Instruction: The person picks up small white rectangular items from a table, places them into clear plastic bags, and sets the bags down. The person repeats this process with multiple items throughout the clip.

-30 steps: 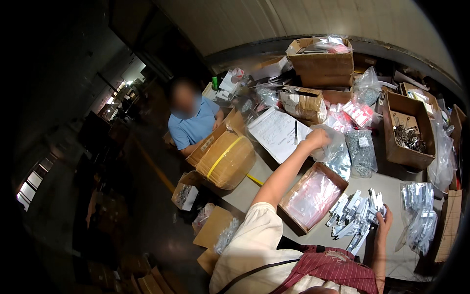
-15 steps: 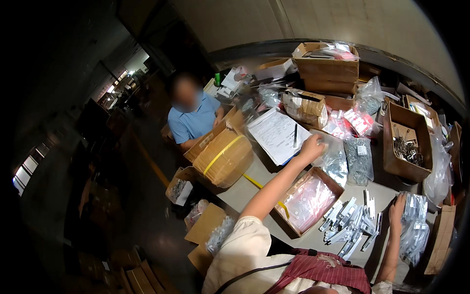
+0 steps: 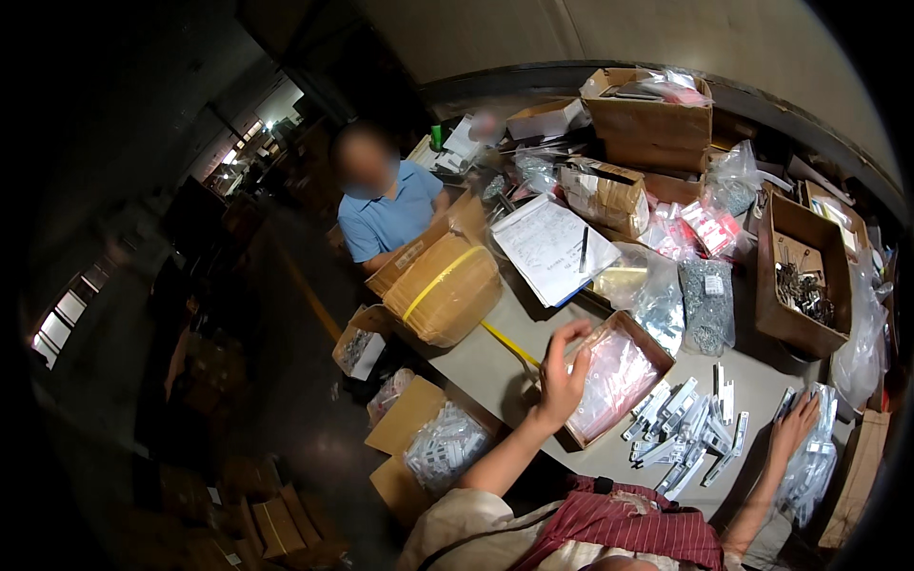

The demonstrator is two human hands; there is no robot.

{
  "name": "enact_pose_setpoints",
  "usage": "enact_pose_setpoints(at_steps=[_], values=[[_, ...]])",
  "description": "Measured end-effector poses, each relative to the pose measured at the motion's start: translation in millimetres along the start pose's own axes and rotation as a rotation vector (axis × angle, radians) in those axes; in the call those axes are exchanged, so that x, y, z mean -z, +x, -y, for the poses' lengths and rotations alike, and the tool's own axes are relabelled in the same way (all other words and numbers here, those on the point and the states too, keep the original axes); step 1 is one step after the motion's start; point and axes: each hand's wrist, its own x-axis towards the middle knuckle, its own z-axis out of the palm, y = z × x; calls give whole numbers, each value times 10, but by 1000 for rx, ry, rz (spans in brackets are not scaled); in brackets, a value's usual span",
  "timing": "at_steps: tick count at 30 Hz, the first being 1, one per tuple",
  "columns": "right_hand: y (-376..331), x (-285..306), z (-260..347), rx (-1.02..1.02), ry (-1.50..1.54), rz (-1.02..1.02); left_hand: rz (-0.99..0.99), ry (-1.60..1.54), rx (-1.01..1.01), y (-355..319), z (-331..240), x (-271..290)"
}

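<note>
Far left, off the tabletop (image 3: 495,357): open cartons on the floor, one carton (image 3: 433,447) packed with clear bags of small white parts. A person in a blue shirt (image 3: 386,214) sits across, behind a round brown parcel with a yellow strap (image 3: 446,288).

I note the left hand (image 3: 560,369) raised over the near edge of a shallow cardboard tray of pink-tinted bags (image 3: 619,381); grip released, fingers spread, nothing held. Behind it, a paper sheet with a pen (image 3: 550,246) lies beside silver bags (image 3: 685,300).

Centre right: a loose pile of white bar-shaped parts (image 3: 681,428) sits between the two hands, just beside the tray. An open box of metal hardware (image 3: 800,276) stands beyond it.

Right hand (image 3: 795,425) lies flat on a clear bag of parts (image 3: 809,466) at the tabletop's near right edge; grip released, palm down, touching the bag.

Versus one second ago: the left hand has pulled back from the silver bags to the tray; the right hand has left the white pile for the clear bag.
</note>
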Motion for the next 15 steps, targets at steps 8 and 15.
enact_pose_setpoints(at_steps=[8,15], values=[[159,149,200,142,57,226,501,-36,-396,-706,-165,-994],[-174,205,222,222,39,205,1079,240,-751,-1816,105,-2122]])
